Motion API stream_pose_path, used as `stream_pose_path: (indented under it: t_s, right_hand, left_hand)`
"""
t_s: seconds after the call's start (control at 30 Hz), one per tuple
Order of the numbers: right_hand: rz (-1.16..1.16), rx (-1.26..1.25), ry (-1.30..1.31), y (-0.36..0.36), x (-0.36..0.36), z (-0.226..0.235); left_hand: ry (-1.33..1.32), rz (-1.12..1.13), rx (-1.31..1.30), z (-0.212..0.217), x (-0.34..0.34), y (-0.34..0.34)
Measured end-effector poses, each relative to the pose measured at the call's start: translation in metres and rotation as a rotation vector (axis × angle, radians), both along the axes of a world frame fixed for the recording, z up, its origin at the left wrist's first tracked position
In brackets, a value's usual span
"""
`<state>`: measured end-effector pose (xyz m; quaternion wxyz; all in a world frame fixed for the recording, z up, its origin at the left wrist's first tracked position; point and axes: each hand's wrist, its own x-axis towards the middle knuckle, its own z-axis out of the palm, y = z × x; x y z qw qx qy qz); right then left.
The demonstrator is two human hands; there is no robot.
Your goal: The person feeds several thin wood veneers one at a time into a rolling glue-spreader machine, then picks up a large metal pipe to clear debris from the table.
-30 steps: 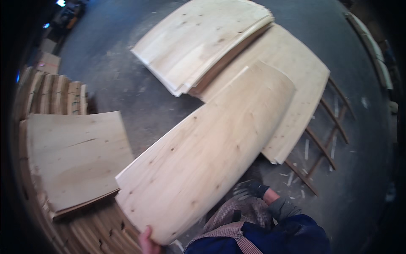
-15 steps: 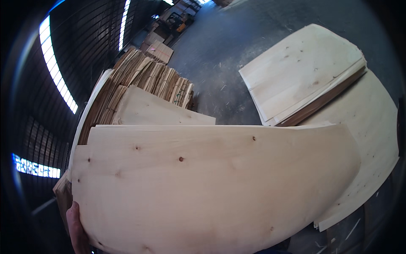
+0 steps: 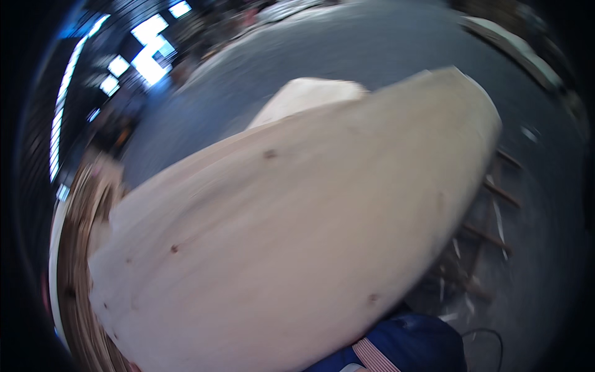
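Observation:
A large, pale veneer sheet [image 3: 297, 217] with several small brown knots spans the middle of the view, tilted so its right end reaches up and away. Along its far edge a second thin edge shows, so there may be more than one layer. At the sheet's lower left corner, a sliver of my left hand [image 3: 134, 367] grips the edge; most of that hand is cut off by the picture's border. No part of my right hand shows. Below the sheet lies blue clothing [image 3: 415, 341] with a striped band [image 3: 375, 355].
A tall stack of veneer [image 3: 80, 285] stands close on the left. Beyond the sheet lies another pale veneer stack [image 3: 304, 99]. Wooden slats [image 3: 489, 239] and scraps lie on the dark floor to the right, near a thin cable [image 3: 499, 341]. A long pale stack [image 3: 514, 46] is far right.
My view has swung to the right, blurring the surroundings. The veneer sheet has come along and now slants upward to the right; the left-hand stack has shifted toward the left rim.

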<state>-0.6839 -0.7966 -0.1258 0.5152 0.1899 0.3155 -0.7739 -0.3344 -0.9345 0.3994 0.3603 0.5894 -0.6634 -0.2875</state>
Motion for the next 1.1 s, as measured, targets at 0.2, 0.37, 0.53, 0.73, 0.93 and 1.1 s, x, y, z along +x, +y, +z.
stream_pose_path:
  t_s: [0.2,0.37,0.53,0.73,0.93,1.1]
  right_hand:
    - [-0.473,0.077,0.129,0.136,0.074,0.056]
    - [-0.842,0.165,0.184,0.238,0.200,0.077]
    - [-1.197,0.236,0.218,0.330,0.324,0.098]
    - [-1.538,0.277,0.262,0.459,0.452,0.104]
    - [-1.810,0.342,0.307,0.616,0.582,0.124]
    - [-2.036,0.352,0.386,0.721,0.678,0.151]
  left_hand:
    - [0.036,-0.404,0.115,-0.055,0.008,-0.051]
    - [0.062,-0.694,0.193,-0.087,0.035,-0.065]
    - [0.059,-0.946,0.254,-0.104,0.046,-0.047]
    - [0.029,-1.213,0.322,-0.129,0.058,0.035]
    - [-0.024,-1.475,0.421,-0.140,0.059,0.173]
    - [-0.005,-1.714,0.667,-0.154,0.055,0.296]
